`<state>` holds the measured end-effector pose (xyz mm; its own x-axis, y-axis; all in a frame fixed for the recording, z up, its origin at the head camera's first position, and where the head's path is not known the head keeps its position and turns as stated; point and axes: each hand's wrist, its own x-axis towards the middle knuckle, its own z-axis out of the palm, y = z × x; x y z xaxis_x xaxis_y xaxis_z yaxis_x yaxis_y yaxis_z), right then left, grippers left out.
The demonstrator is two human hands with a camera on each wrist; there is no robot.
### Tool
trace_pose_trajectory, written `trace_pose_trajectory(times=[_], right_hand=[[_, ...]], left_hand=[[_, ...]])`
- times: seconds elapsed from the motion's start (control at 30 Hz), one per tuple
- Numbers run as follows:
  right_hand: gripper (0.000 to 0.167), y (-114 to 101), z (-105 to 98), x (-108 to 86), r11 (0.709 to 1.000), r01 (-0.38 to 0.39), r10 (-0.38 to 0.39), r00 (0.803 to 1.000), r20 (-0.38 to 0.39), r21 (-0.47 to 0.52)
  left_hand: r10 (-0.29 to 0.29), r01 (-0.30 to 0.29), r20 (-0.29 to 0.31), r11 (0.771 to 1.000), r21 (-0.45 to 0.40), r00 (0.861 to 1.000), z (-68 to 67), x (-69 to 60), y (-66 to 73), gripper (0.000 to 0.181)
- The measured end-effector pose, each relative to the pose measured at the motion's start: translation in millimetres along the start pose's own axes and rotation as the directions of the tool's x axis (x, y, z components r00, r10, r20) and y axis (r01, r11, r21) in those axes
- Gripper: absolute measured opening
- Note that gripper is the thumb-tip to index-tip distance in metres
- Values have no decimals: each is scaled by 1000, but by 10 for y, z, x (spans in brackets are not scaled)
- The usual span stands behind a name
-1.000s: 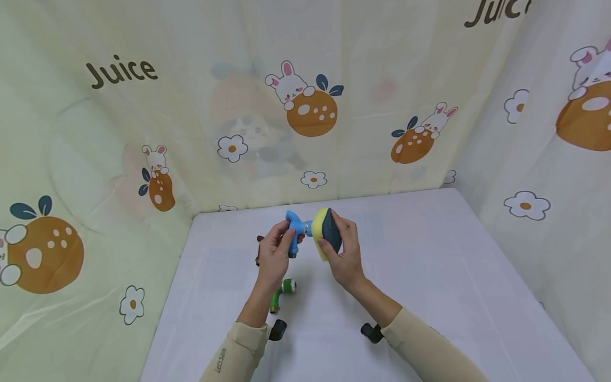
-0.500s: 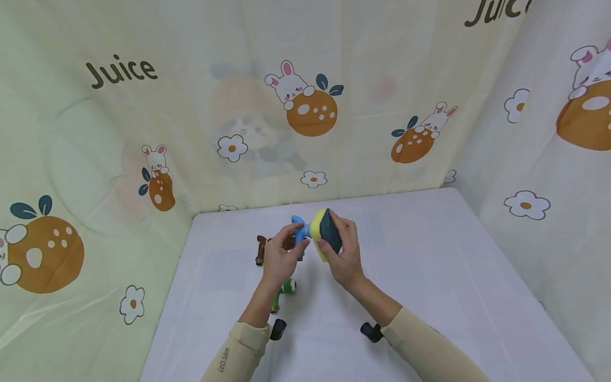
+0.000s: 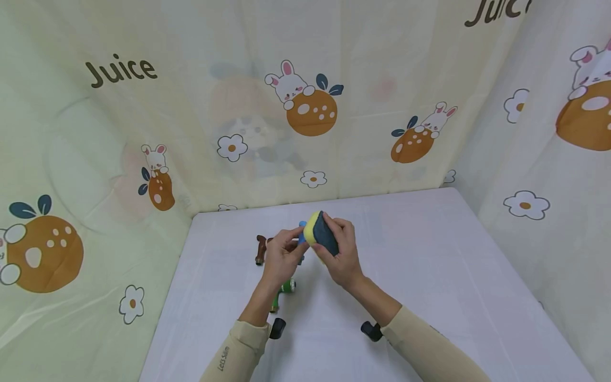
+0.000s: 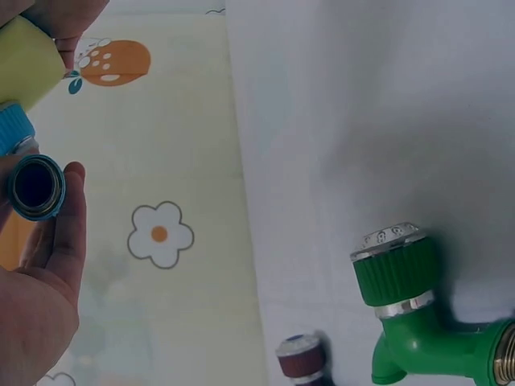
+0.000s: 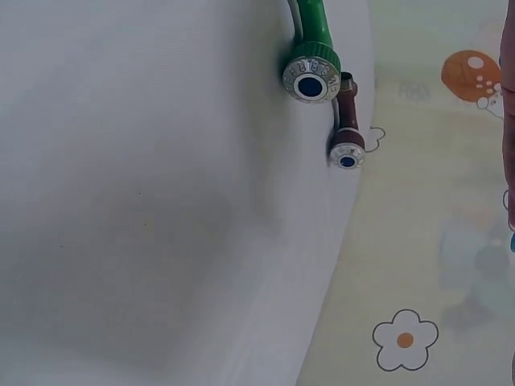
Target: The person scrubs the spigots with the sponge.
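My left hand (image 3: 280,258) pinches a blue faucet (image 3: 302,238) above the table, mostly hidden behind fingers and sponge. In the left wrist view, the faucet's ribbed blue handle (image 4: 16,129) lies close to the yellow side of a sponge (image 4: 28,64), and its round threaded opening faces the camera. My right hand (image 3: 345,257) grips this sponge (image 3: 325,236), yellow on one face and dark on the other. Sponge and faucet appear to touch, though the contact is partly hidden. Only a sliver of hand shows at the right wrist view's edge.
A green faucet (image 3: 288,286) with a silver-capped handle lies on the white-covered table (image 3: 420,265), below the left hand. Further back lies a brown faucet (image 3: 260,250), partly behind that hand. A patterned curtain (image 3: 363,159) borders the table at the back and sides.
The left hand has shifted right and turned the blue faucet, which is now mostly covered. My right hand has tilted the sponge and moved it slightly left over the faucet's handle.
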<state>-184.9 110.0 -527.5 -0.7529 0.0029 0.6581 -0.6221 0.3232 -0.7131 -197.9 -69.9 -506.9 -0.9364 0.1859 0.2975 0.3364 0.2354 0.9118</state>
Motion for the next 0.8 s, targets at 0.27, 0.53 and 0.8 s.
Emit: trace_pose_trajectory(times=[0.27,0.53,0.8], right_hand=[[71,-23,-19,51,993,-118,118,993,3,-30],[63,-28,-28,103,967,-250,252,967,-42,45],[60,-29,-46,137,931,-350,355,934,-39,108]], left_hand=[[17,-17,17,1000,7,1000,4,-8,6,38],[36,-35,30,999,-22,999,38,-3,8,33],[23,-22,44,999,-42,999,41,-13,21,32]])
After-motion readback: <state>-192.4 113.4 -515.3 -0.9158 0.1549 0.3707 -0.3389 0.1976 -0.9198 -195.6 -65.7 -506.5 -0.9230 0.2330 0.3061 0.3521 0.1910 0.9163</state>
